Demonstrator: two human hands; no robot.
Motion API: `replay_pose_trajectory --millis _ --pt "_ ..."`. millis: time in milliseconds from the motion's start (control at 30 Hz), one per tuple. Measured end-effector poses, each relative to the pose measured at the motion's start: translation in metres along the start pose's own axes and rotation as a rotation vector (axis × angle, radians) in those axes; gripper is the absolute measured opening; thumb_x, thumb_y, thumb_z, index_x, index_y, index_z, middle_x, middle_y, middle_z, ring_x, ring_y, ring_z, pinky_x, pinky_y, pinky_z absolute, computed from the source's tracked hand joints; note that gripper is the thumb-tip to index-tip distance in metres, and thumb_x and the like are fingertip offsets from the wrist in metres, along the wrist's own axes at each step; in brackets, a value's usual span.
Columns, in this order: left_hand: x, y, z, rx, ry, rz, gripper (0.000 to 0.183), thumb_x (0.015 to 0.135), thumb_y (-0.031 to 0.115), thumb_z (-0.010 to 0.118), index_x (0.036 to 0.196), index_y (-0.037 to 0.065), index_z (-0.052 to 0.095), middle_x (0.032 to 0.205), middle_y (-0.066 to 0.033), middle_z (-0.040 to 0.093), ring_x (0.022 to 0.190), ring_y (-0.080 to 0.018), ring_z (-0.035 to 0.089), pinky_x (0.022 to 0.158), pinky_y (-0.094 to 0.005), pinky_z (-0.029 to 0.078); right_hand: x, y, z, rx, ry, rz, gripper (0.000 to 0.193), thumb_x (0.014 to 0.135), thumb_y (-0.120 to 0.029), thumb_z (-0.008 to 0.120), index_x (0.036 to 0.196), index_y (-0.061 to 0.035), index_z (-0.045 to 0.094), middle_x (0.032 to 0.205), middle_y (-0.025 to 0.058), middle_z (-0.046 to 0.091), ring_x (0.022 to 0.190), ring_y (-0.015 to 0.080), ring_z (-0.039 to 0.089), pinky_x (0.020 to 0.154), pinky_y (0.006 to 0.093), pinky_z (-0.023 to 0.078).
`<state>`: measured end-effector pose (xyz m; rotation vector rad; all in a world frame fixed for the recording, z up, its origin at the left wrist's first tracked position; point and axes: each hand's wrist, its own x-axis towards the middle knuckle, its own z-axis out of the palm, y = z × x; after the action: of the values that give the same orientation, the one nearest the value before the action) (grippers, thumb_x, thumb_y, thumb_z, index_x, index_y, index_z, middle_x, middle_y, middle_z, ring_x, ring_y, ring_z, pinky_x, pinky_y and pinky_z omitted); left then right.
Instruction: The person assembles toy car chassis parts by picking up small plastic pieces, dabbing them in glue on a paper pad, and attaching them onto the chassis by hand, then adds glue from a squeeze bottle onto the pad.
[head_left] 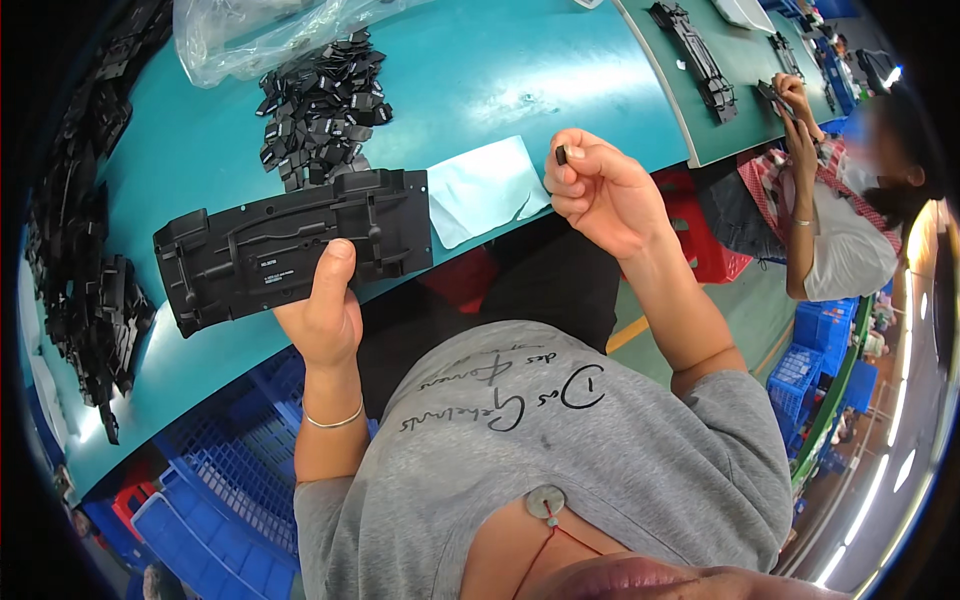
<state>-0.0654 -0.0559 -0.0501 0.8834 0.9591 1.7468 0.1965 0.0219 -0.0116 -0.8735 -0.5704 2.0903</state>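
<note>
My left hand (325, 310) grips a long black plastic toy-car chassis (215, 250) by its near edge, thumb lying on top. Its moulded face is turned up, with raised rods and brackets along it. My right hand (615, 195) is raised to the right of the chassis, apart from it, pinching a small black plastic part (561, 155) between thumb and fingertips. Just beyond the chassis lies a heap of small flat black parts (325, 110) on the teal table (490, 70). A white sheet of paper (480, 190) lies between the chassis and my right hand.
Clear plastic bag (250, 40) behind the heap. More black chassis parts (70, 230) are piled along the left side. At right, a co-worker (830, 220) handles a black part near another chassis (700, 65). Blue crates (220, 500) and a red stool (700, 225) stand below table height.
</note>
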Motion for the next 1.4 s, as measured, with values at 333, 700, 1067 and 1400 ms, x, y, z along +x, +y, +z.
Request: replay_pose_trajectory --millis 333,700,1067,1400 --pt "0.003 0.002 0.01 -0.053 0.142 -0.029 0.031 0.081 -0.004 0.052 0.113 -0.002 0.05 0.107 -0.008 0.056 0.096 -0.0169 0.055 0.086 -0.0317 0.044 -0.019 0.003 0.029 -0.552 0.057 -0.289 0.011 0.08 -0.008 0.063 0.087 0.0008 0.064 0.08 0.0057 0.064 0.071 0.0093 0.059 0.057 0.0202 0.046" --pt "0.002 0.014 0.025 0.216 0.114 0.065 0.021 0.085 0.001 0.052 0.106 -0.001 0.053 0.1 -0.0068 0.057 0.09 -0.015 0.055 0.082 -0.0289 0.045 -0.015 0.046 0.065 -0.751 0.055 -0.269 0.025 0.073 0.003 0.059 0.095 -0.0023 0.048 0.067 0.0024 0.059 0.057 0.0027 0.052 0.051 0.0172 0.042" --pt "-0.005 0.02 0.04 0.333 0.015 0.203 0.009 0.085 0.001 0.054 0.094 -0.002 0.055 0.084 -0.0033 0.056 0.071 -0.0094 0.051 0.062 -0.0216 0.042 -0.009 0.055 0.075 -0.792 0.096 -0.312 0.031 0.071 0.008 0.059 0.095 -0.004 0.042 0.064 -0.0011 0.053 0.055 0.0013 0.047 0.05 0.0167 0.036" --pt "-0.005 0.02 0.047 0.407 0.001 0.198 0.006 0.086 0.003 0.054 0.09 -0.001 0.056 0.081 -0.002 0.056 0.067 -0.0076 0.048 0.058 -0.0208 0.04 -0.009 0.057 0.074 -0.862 0.107 -0.336 0.029 0.072 0.008 0.057 0.093 -0.0045 0.042 0.064 -0.0017 0.053 0.055 0.0006 0.046 0.051 0.016 0.036"
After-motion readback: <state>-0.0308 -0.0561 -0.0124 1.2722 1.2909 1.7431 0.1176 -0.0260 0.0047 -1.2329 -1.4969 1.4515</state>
